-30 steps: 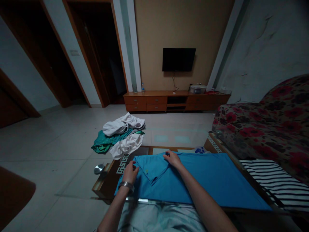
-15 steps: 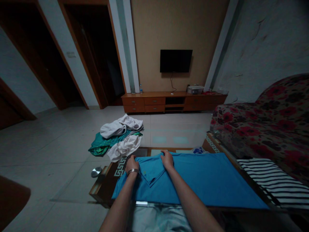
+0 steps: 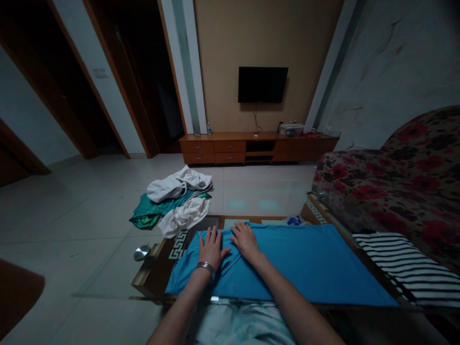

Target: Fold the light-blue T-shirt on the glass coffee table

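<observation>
A blue shirt (image 3: 305, 263) lies spread across the glass-topped coffee table, with a part folded over near its left end. My left hand (image 3: 212, 249), with a silver bracelet at the wrist, rests on that folded part, fingers spread. Just to its right, my right hand (image 3: 245, 239) lies on the cloth too, fingers stretched out. Both palms face down, and neither hand grips the fabric. Part of the fold is hidden under my hands.
White and green clothes (image 3: 176, 201) lie in a heap beyond the table's left corner. A folded striped garment (image 3: 409, 268) is at the right, by the floral sofa (image 3: 388, 182). A low TV cabinet (image 3: 230, 148) stands against the far wall.
Both hands have let go of the folded edge and opened out flat on the cloth. My left hand has moved right, over the folded part.
</observation>
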`<state>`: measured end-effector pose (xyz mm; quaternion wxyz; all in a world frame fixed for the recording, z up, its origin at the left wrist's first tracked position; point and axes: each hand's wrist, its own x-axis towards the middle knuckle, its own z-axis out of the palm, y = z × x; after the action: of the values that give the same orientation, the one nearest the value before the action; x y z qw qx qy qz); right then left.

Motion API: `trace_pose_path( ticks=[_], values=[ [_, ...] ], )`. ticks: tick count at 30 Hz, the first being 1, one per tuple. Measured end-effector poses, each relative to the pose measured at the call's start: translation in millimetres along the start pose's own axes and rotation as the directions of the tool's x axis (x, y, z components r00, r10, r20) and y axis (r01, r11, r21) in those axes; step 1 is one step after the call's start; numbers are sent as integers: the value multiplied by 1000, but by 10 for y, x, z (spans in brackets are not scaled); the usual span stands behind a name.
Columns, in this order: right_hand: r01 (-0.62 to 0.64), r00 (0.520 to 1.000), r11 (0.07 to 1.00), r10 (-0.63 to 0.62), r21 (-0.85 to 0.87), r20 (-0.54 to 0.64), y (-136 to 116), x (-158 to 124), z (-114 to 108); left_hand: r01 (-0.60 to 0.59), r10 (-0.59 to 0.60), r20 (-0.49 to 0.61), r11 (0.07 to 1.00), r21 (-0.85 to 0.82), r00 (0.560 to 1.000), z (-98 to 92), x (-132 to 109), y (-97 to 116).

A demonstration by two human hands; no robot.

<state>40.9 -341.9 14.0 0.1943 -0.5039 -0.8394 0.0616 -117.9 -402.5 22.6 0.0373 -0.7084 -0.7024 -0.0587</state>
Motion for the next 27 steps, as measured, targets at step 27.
trace_pose_path(
  ticks=[27],
  values=[
    [-49,998,978,53,201,-18,168,-452,-213,-146,142,220,989,1,965,-486,-367,241]
  ],
)
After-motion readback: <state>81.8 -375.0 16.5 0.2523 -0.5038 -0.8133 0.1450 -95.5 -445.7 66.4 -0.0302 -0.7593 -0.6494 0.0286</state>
